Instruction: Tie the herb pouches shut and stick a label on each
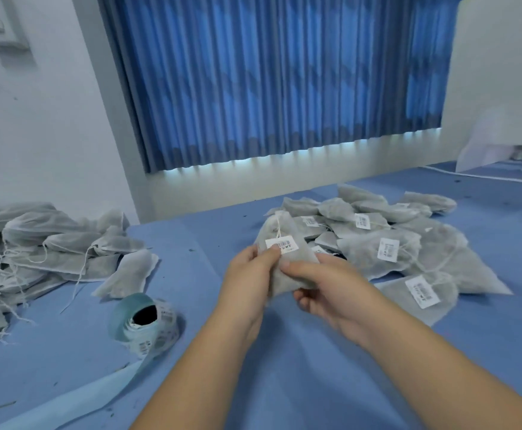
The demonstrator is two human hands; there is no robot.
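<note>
One pleated blue curtain (pixel 269 82) hung beyond the held pouch (pixel 287 274), above a pale wall strip. One blue table cover (pixel 315 383) spread under everything; its far edge met that wall just behind the held pouch, and dark crumbs speckled it.

Two heaps lay on the cover. Left of the held pouch and well apart from it, the unlabelled heap (pixel 36 243) was a tangle of grey-white mesh bags with loose white strings trailing, too overlapped to count; one stray pouch (pixel 129 274) lay flat at its near edge. Right of the held pouch and just behind it, the labelled heap (pixel 393 237) showed three white barcode labels plainly, with others partly hidden. Bare cloth stayed open between the held pouch and the left heap, and nearer the camera between the two forearms.

Two hands clasped the held pouch above the cover. The left hand (pixel 247 283) had its fingers hidden behind the bag and its thumb pressed on the label's lower left corner. The right hand (pixel 324 290) curled round the lower right side, one finger laid across the front.

The held pouch was grey-white, full, its neck gathered and tied with white string.

One label roll (pixel 148 324) lay near and left of it, a pale backing strip (pixel 67 405) trailing away.

One label (pixel 282 244) sat slightly tilted on the held pouch's front.
</note>
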